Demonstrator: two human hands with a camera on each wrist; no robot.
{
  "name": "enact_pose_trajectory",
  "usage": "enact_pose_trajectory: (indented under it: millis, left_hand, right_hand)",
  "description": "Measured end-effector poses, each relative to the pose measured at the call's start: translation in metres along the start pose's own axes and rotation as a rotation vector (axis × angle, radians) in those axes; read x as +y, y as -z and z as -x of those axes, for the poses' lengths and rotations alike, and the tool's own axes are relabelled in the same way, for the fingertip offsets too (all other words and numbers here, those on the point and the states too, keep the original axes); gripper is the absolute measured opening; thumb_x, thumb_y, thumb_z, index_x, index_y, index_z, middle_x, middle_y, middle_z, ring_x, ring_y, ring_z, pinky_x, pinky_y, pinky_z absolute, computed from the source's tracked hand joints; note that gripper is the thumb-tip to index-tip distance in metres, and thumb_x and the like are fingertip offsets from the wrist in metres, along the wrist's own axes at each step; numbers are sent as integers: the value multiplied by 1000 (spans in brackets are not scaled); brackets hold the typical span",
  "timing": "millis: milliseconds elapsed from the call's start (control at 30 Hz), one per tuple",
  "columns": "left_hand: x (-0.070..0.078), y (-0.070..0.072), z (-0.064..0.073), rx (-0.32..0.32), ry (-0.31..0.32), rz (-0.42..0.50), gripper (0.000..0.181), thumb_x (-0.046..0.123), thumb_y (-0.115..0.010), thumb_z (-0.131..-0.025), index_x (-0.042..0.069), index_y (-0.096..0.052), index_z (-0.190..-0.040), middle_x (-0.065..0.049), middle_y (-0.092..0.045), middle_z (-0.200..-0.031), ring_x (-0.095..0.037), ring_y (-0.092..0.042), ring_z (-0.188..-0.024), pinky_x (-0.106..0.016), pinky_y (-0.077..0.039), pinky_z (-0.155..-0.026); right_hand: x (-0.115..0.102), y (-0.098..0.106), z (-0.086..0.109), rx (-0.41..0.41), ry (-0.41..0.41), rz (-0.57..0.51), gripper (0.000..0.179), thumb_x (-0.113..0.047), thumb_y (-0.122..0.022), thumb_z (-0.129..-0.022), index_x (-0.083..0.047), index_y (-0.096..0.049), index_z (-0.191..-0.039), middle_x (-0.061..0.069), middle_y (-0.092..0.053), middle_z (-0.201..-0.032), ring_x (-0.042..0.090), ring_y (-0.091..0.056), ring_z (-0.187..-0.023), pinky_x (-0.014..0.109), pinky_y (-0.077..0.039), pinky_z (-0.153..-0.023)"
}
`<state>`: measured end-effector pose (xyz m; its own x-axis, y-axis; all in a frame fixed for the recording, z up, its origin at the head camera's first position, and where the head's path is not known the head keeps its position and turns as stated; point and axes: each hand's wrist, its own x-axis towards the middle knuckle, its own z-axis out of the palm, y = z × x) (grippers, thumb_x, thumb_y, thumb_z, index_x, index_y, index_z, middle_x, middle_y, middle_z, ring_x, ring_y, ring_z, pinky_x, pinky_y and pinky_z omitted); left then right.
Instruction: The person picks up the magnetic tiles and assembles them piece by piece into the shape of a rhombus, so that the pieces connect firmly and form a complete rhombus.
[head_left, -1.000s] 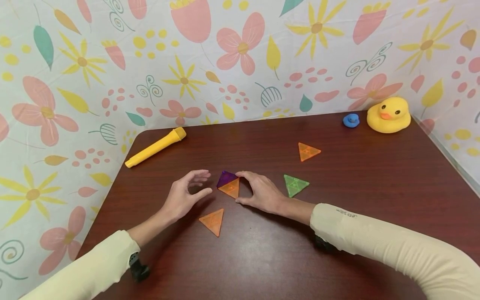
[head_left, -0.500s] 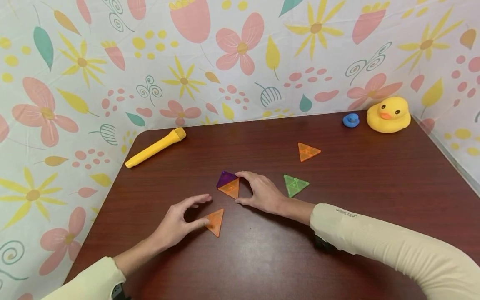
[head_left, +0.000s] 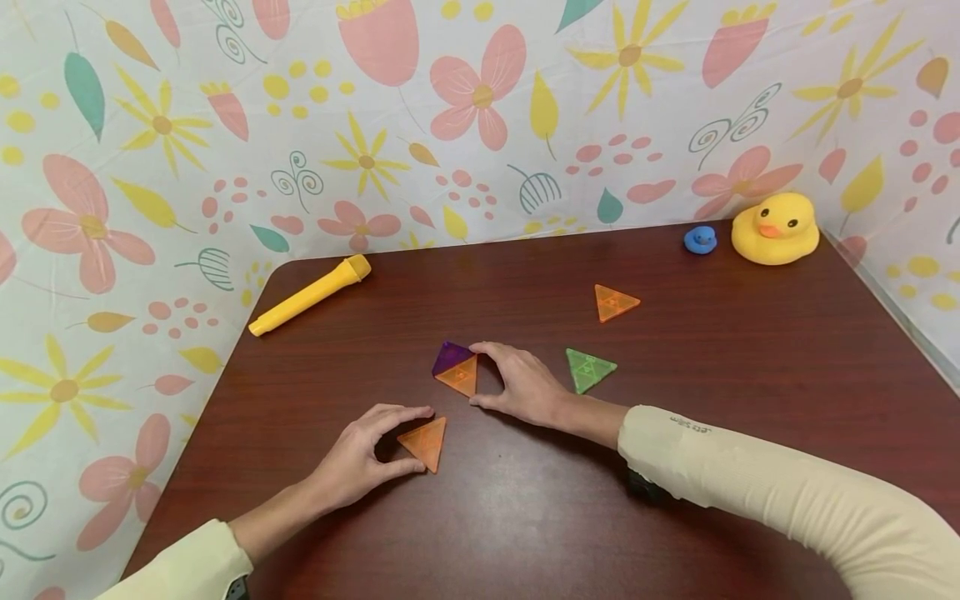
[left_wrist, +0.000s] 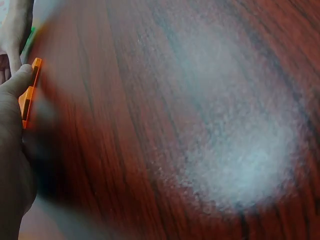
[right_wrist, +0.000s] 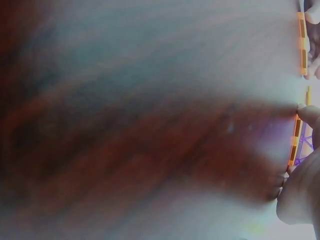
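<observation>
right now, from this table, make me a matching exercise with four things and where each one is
1. purple triangle
2. green triangle
3. small blue duck
4. yellow toy microphone

A. beside the large yellow duck
B. back left of the table
C. touching an orange triangle
D. just beyond the wrist of the right hand

Pairs: 1-C, 2-D, 3-A, 4-B

Forearms (head_left: 276, 518) angled inward, left grip (head_left: 362, 454) and right grip (head_left: 529, 388) both curved (thumbs (head_left: 405, 469) apart from fingertips (head_left: 418, 412))
</observation>
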<state>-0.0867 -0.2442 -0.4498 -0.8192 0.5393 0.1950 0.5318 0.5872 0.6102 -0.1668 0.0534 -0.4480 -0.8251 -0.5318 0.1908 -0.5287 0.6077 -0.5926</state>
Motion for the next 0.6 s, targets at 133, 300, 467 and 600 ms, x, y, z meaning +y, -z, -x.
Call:
enact_pose_trajectory:
  millis: [133, 300, 467, 600]
  left_hand:
    - [-2, 0, -1, 1, -46, -14, 69, 36, -93, -83, 23, -66, -146, 10, -66, -137, -13, -59, -127, -40, -52, -103]
    - [-3, -1, -3, -20, -61, -15, 71, 38, -93, -83, 24, -66, -146, 10, -66, -136, -14, -58, -126, -42, -52, -102]
    - [-2, -1, -6, -50, -49, -7, 73, 39, -93, -82, 26, -64, -148, 13, -64, -140, -14, -55, -127, -45, -51, -104]
    - [-3, -1, -7, -62, -55, -8, 74, 38, -94, -82, 26, -64, -149, 12, -63, -141, -13, -54, -126, -44, -51, -102]
  right_hand:
    - [0, 0, 0, 8, 10, 7, 77, -30, -92, -86, -2, -56, -148, 17, -62, -146, 33, -63, -130, 50, -53, -105]
    - [1, 0, 0, 8, 15, 5, 77, -30, -92, -86, -1, -57, -147, 17, -63, -146, 33, -64, -130, 49, -53, -105]
    - [1, 0, 0, 5, 5, 2, 77, -31, -92, -86, -2, -57, -148, 17, -62, -147, 33, -63, -130, 49, -53, -105]
    - [0, 1, 0, 3, 2, 0, 77, -30, -92, -86, -2, -56, -148, 17, -62, -147, 33, -63, -130, 49, -53, -105]
